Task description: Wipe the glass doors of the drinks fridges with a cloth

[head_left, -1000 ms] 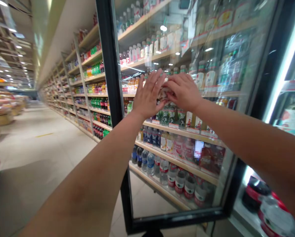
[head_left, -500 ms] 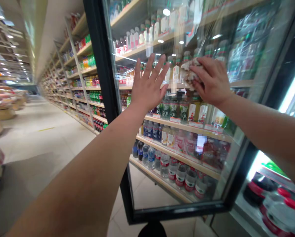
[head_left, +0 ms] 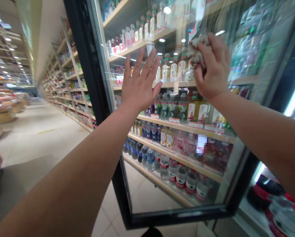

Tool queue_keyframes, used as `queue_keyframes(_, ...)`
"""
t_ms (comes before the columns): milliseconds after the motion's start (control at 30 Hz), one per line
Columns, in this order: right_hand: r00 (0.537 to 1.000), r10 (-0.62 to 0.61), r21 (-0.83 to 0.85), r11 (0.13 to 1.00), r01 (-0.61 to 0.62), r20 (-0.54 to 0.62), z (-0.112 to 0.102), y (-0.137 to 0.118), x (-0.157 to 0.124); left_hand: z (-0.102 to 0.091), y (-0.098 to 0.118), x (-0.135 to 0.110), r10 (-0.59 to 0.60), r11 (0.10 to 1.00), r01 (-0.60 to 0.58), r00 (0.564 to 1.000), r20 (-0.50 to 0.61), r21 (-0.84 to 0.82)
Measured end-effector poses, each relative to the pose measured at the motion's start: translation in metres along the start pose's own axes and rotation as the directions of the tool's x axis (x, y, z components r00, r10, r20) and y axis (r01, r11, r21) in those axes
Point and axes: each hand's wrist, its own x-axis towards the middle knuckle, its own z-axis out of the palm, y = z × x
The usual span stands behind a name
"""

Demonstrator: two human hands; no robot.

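Observation:
A glass door (head_left: 159,202) in a black frame (head_left: 91,62) stands ajar before me. My left hand (head_left: 139,80) lies with fingers spread against the glass, toward the frame's left side, holding nothing. Higher and to the right, my right hand (head_left: 213,67) grips a crumpled, pale, patterned cloth (head_left: 196,54) and presses it on the pane. Part of the cloth is hidden behind the fingers. Rows of drink bottles (head_left: 173,72) on shelves show through or in the glass.
On the right, large bottles with red labels (head_left: 283,210) stand inside the lit cooler. Long stocked shelves (head_left: 70,72) run back on the left beside the pale floor aisle (head_left: 45,128). Heaped goods (head_left: 4,102) line the aisle's far left.
My right hand has moved up slightly with the cloth along the glass. The door frame's left side has shifted left in view, and my left hand has gone with it.

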Motion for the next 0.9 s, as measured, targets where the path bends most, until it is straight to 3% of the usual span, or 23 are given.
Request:
queue_keyframes(100, 0.965, -0.261, 0.097, 0.961, 0.257, 0.027, 0.001, -0.004, -0.002, 0.003, -0.003, 0.001, -0.012, 0.999, 0.011, 1.000, -0.008, -0.045)
queue_keyframes(167, 0.938, -0.346, 0.122, 0.932, 0.340, 0.027, 0.004, -0.002, -0.002, 0.004, -0.004, 0.002, -0.026, 0.997, 0.026, 1.000, -0.001, -0.071)
queue_keyframes(233, 0.963, -0.267, 0.083, 0.960, 0.269, -0.027, 0.012, 0.008, -0.003, 0.004, -0.004, 0.003, -0.030, 0.993, 0.029, 1.000, -0.010, -0.111)
queue_keyframes(300, 0.980, -0.074, 0.049, 0.995, 0.085, -0.187, 0.022, 0.024, -0.004, 0.005, -0.004, 0.003, -0.034, 0.992, 0.032, 0.999, -0.015, -0.126)
queue_keyframes(367, 0.931, 0.109, 0.062, 0.994, -0.093, -0.349, 0.029, 0.037, -0.005, 0.005, -0.005, 0.004, -0.043, 0.993, 0.042, 0.999, -0.011, -0.109)
queue_keyframes(400, 0.914, 0.140, 0.067, 0.990, -0.124, -0.381, 0.029, 0.038, -0.006, 0.005, -0.005, 0.005, -0.047, 0.995, 0.047, 0.999, -0.006, -0.092)
queue_keyframes(433, 0.925, 0.123, 0.059, 0.992, -0.109, -0.360, 0.027, 0.036, -0.006, 0.005, -0.005, 0.005, -0.048, 0.995, 0.048, 0.999, -0.002, -0.082)
queue_keyframes(500, 0.982, -0.039, 0.040, 0.998, 0.047, -0.186, 0.017, 0.023, -0.006, 0.004, -0.004, 0.005, -0.044, 0.995, 0.044, 0.999, -0.001, -0.094)
queue_keyframes(600, 0.972, -0.235, 0.086, 0.969, 0.233, 0.017, 0.002, 0.004, -0.007, 0.002, -0.002, 0.005, -0.046, 0.992, 0.047, 0.999, 0.007, -0.114)
queue_keyframes(633, 0.974, -0.224, 0.091, 0.971, 0.222, 0.014, 0.002, 0.004, -0.007, 0.001, -0.001, 0.004, -0.051, 0.993, 0.052, 0.999, 0.013, -0.105)
queue_keyframes(700, 0.990, -0.099, 0.076, 0.991, 0.106, -0.100, 0.007, 0.011, -0.008, 0.000, 0.001, 0.004, -0.061, 0.996, 0.062, 0.998, 0.025, -0.069)
queue_keyframes(800, 0.946, 0.095, 0.073, 0.994, -0.076, -0.310, 0.016, 0.025, -0.010, -0.002, 0.003, 0.004, -0.071, 0.996, 0.072, 0.997, 0.031, -0.054)
queue_keyframes(833, 0.942, 0.103, 0.077, 0.994, -0.083, -0.318, 0.016, 0.025, -0.011, -0.002, 0.003, 0.004, -0.074, 0.995, 0.077, 0.997, 0.035, -0.067)
queue_keyframes(900, 0.978, -0.018, 0.085, 0.996, 0.036, -0.208, 0.010, 0.017, -0.011, -0.002, 0.002, 0.005, -0.078, 0.990, 0.082, 0.996, 0.041, -0.115)
